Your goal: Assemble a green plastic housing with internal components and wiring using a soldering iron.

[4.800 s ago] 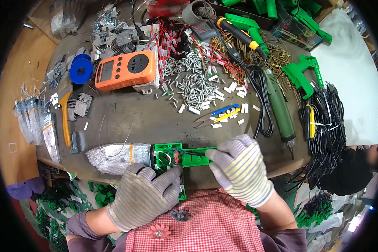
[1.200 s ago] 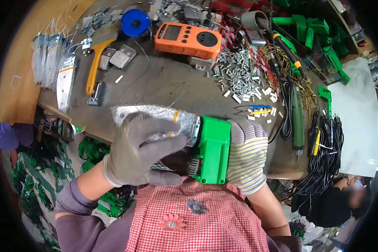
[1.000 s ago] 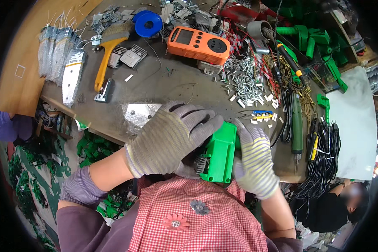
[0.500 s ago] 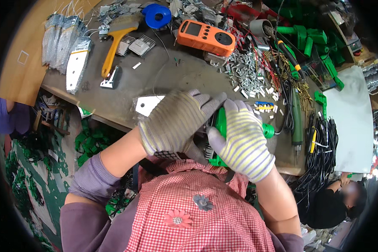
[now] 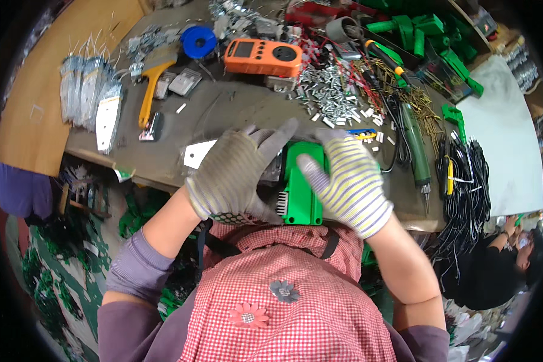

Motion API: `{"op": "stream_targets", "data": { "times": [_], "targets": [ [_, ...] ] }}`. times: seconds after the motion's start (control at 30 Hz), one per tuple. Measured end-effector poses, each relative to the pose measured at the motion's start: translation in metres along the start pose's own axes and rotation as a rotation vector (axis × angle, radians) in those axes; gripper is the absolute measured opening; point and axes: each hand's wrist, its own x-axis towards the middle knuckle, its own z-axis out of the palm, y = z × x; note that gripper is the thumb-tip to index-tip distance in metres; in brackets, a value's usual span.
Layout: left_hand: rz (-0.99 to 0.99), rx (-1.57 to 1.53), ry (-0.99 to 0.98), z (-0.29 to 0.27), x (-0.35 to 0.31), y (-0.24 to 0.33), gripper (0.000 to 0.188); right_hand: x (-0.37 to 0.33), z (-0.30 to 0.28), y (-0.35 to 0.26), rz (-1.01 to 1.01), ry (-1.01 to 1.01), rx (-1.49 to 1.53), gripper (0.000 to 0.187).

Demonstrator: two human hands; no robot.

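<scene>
A green plastic housing (image 5: 303,192) with a comb-like row of pale metal teeth on its left side lies near the table's front edge. My right hand (image 5: 351,181), in a striped knit glove, grips it with the thumb across its top and the fingers over its far right side. Left of it is my left hand (image 5: 232,172), gloved and palm down, fingers stretched apart and thumb tip by the teeth. Dark, shiny material shows between that hand and the housing. A white plate (image 5: 198,155) in clear wrap sticks out beyond the left hand. A dot-patterned thing beneath the hand is mostly hidden.
Farther back are an orange meter (image 5: 263,57), a yellow-handled brush (image 5: 152,84), a blue spool (image 5: 198,41) and scattered small metal parts (image 5: 329,96). To the right lie a green soldering iron (image 5: 415,142) and black cables (image 5: 466,181). Another person (image 5: 482,271) sits at the far right.
The green housing has turned into fuller view, its toothed side now showing beside my left thumb. My right thumb has moved onto its top. The whole view has shifted.
</scene>
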Motion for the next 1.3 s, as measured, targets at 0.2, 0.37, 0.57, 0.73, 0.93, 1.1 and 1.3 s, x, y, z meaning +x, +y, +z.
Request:
{"op": "stream_targets", "data": {
  "times": [0.2, 0.37, 0.57, 0.73, 0.93, 1.1, 1.3],
  "targets": [
    [0.000, 0.104, -0.074, 0.001, 0.006, 0.006, 0.141, 0.023, -0.013, 0.092, 0.307, -0.740, 0.367, 0.061],
    [-0.023, 0.157, -0.057, 0.008, 0.005, 0.004, 0.144, 0.009, -0.012, 0.070, 0.182, -0.382, 0.013, 0.054],
    [-0.042, 0.152, -0.084, 0.006, 0.002, 0.006, 0.129, -0.031, -0.025, 0.049, -0.120, 0.338, 0.145, 0.012],
    [0.146, -0.044, -0.008, 0.014, -0.002, -0.005, 0.100, -0.085, -0.030, 0.025, 0.616, -0.492, 1.491, 0.034],
    [0.133, -0.004, -0.057, 0.011, 0.004, -0.004, 0.094, -0.088, -0.024, 0.030, 0.829, -0.638, 2.123, 0.060],
    [0.150, -0.028, -0.034, 0.012, 0.005, -0.004, 0.095, -0.082, -0.027, 0.034, 0.889, -0.731, 2.266, 0.070],
    [0.123, -0.021, -0.037, 0.012, 0.005, -0.002, 0.089, -0.067, -0.025, 0.051, 0.078, -0.097, 0.918, 0.035]
  ]
}}
